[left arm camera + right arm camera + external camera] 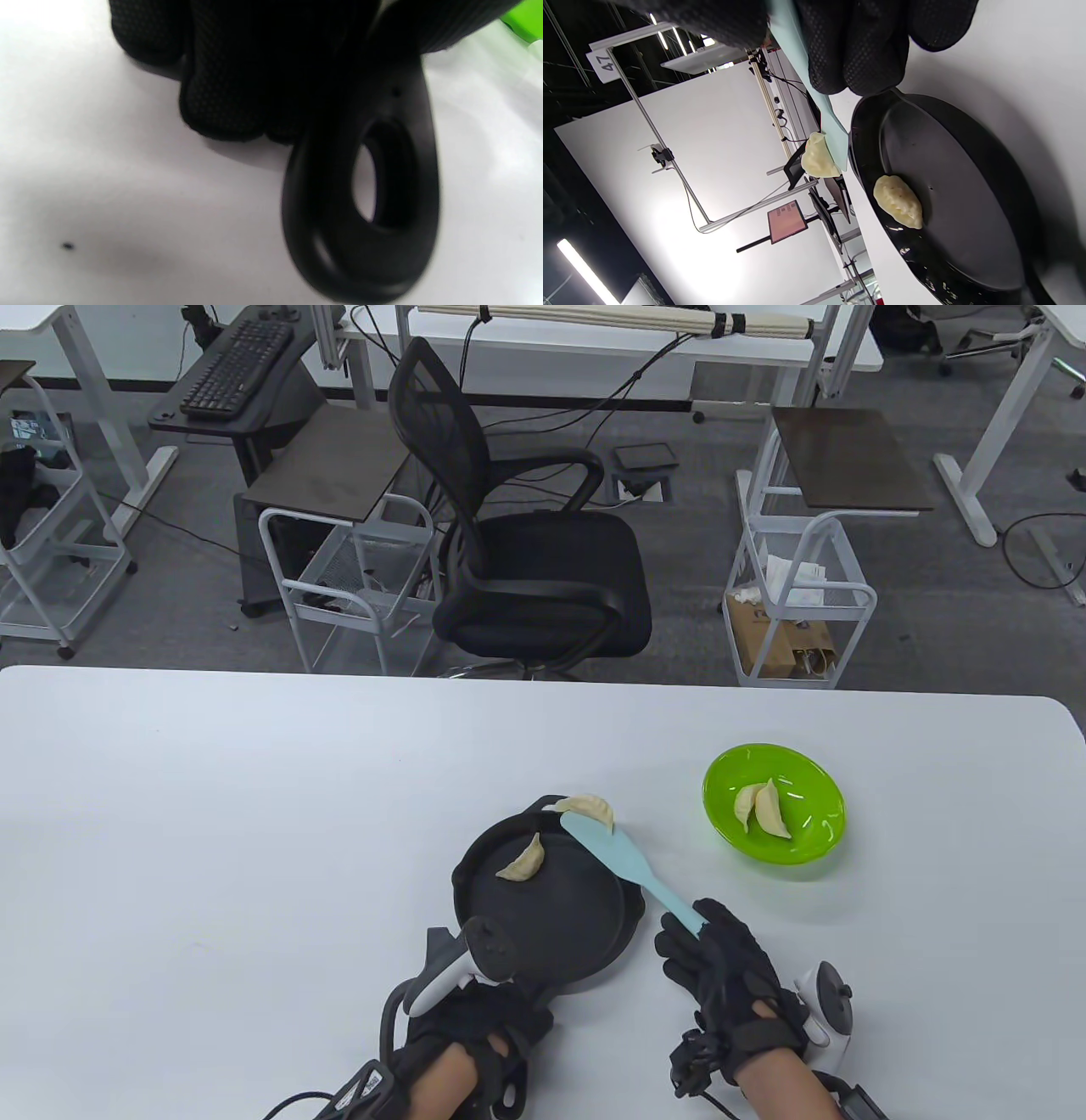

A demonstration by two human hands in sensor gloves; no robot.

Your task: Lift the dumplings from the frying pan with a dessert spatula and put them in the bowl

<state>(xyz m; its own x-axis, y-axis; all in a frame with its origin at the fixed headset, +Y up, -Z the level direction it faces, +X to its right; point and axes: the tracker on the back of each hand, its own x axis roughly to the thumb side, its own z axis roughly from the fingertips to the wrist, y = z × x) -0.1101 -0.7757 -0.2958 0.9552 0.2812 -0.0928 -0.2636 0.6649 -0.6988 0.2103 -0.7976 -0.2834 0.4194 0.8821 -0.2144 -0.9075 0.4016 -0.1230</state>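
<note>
Dumpling [587, 808], pale, crescent-shaped, on blue spatula [612, 857]

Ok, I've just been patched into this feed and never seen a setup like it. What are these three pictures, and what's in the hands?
These are a person's two hands in black sensor gloves, each with a tracker strapped to its back. The table view looks down from above; the other two come from cameras on each wrist.

On the white table sit a black frying pan and a green bowl. The right hand grips a light blue spatula, which carries one dumpling at its tip. Another dumpling lies in the pan, and two dumplings are already in the bowl.

The left hand holds the pan's handle, best seen in the left wrist view.
</note>
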